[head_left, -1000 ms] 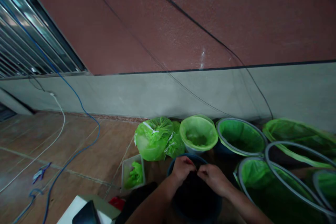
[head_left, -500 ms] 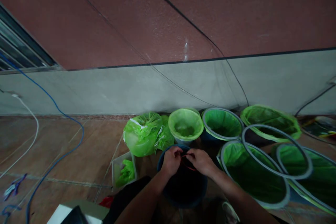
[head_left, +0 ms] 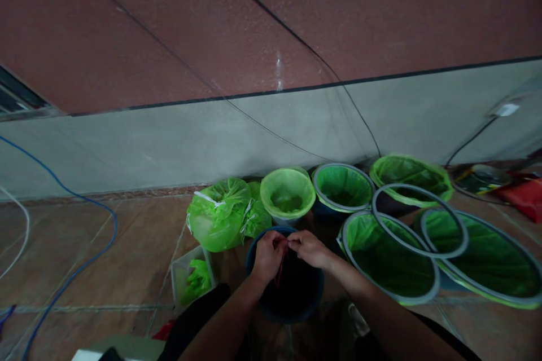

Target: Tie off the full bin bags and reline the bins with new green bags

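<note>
Over a dark blue bucket (head_left: pixel 318 293), my left hand (head_left: pixel 267 254) and my right hand (head_left: pixel 308 247) meet with their fingertips close together. Both hands are closed in a pinch on a thin red string (head_left: pixel 279 273), which dangles below my left fingers into the bucket's mouth. The bucket's inside is too dark to make out. Just beyond it stands a small bin (head_left: pixel 288 189) lined with a light green bag. Tied green bags (head_left: pixel 220 220) with white ties rest on the floor to the left of that bin.
A white tray (head_left: pixel 174 282) with green plastic lies left of the bucket. Several green-lined bins with grey rims (head_left: pixel 436 287) crowd the right, a loose grey ring (head_left: pixel 463 237) across them. A blue cable (head_left: pixel 95 256) runs over the tiles at left. The wall (head_left: pixel 169 146) stands behind.
My view has swung to the right. My hands have come closer together, and the red string, earlier curving below my right hand, now hangs down under my left fingers.
</note>
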Motion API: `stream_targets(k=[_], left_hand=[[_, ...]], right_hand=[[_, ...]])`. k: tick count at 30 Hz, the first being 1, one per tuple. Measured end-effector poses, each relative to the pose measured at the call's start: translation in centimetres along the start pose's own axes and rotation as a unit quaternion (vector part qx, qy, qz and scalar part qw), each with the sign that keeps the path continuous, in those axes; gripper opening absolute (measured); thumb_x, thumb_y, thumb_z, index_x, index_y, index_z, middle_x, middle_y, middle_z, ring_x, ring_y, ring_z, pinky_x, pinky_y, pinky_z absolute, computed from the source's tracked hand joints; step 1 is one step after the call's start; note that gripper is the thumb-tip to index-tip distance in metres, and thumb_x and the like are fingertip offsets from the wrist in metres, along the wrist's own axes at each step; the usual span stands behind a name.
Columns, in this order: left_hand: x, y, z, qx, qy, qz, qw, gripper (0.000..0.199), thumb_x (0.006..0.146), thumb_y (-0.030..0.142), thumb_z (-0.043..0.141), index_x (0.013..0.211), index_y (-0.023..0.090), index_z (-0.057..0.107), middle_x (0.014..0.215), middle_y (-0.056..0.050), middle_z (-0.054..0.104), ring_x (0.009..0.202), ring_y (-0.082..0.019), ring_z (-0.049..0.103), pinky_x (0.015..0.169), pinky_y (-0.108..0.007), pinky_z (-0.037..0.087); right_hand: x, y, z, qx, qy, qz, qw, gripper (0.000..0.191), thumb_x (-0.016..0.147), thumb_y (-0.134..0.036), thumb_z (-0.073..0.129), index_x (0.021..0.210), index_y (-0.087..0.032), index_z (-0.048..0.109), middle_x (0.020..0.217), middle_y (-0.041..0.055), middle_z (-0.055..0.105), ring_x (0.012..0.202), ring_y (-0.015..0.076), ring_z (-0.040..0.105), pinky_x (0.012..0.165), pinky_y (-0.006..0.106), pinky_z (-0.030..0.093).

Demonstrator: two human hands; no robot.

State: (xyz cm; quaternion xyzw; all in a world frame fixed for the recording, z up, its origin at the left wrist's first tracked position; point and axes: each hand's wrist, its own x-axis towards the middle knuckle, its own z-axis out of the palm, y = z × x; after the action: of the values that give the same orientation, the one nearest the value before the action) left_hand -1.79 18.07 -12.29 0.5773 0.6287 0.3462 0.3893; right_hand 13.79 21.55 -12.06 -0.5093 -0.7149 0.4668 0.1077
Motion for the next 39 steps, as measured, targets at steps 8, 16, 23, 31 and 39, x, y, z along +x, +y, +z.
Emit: stream_targets(k=[8,16,23,31,39], left_hand=[[0.5,-0.6,0.2,-0.019,-0.042,-0.027,0.999,0.011,0.077,0.016,0.059,0.069,0.019,0.065,0.067,0.002,0.064,0.066,-0.012,0.058,0.068,-0.025,0.045],[0.5,-1.2,0.0,-0.018,-0.032,-0.026,0.999,0.014,0.078,0.013,0.056,0.067,0.018,0.064,0.065,0.003,0.063,0.064,-0.012,0.057,0.066,-0.024,0.045],[0.5,-1.3,0.2,0.037,-0.045,-0.027,0.998,0.013,0.080,0.015,0.059,0.068,0.018,0.064,0.067,0.002,0.063,0.065,-0.011,0.057,0.065,-0.023,0.044],[0.8,-2.4,-0.4,0.194,-0.064,-0.045,0.978,0.021,0.083,0.009,0.050,0.067,0.017,0.062,0.072,-0.001,0.065,0.073,-0.012,0.059,0.073,-0.025,0.044],[0.0,-2.9,-0.8,0.235,-0.128,-0.090,0.959,0.051,0.075,0.008,0.056,0.126,0.011,0.058,0.127,-0.016,0.063,0.118,-0.023,0.059,0.101,-0.031,0.043]], right_hand=[[-1.4,-2.0,-0.6,-0.252,0.059,-0.025,0.966,0.033,0.095,-0.019,0.037,0.096,-0.016,0.070,0.101,0.0106,0.071,0.090,0.0182,0.064,0.079,0.025,0.046],[-0.6,-0.7,-0.4,-0.147,0.050,-0.025,0.987,0.031,0.090,-0.017,0.048,0.114,-0.016,0.068,0.115,0.0102,0.070,0.109,0.0185,0.063,0.096,0.027,0.043],[-1.1,-0.9,-0.1,-0.224,0.025,0.006,0.974,0.028,0.092,-0.020,0.045,0.095,-0.018,0.072,0.099,0.0081,0.072,0.094,0.0182,0.064,0.084,0.027,0.043],[-1.4,0.4,-0.1,-0.285,0.026,0.068,0.956,0.027,0.091,-0.018,0.046,0.094,-0.017,0.072,0.099,0.0104,0.072,0.095,0.0219,0.066,0.080,0.029,0.044],[-1.2,0.3,-0.4,-0.250,0.048,0.061,0.965,0.039,0.088,-0.015,0.045,0.122,-0.014,0.064,0.116,0.0127,0.068,0.106,0.0217,0.064,0.094,0.030,0.044]])
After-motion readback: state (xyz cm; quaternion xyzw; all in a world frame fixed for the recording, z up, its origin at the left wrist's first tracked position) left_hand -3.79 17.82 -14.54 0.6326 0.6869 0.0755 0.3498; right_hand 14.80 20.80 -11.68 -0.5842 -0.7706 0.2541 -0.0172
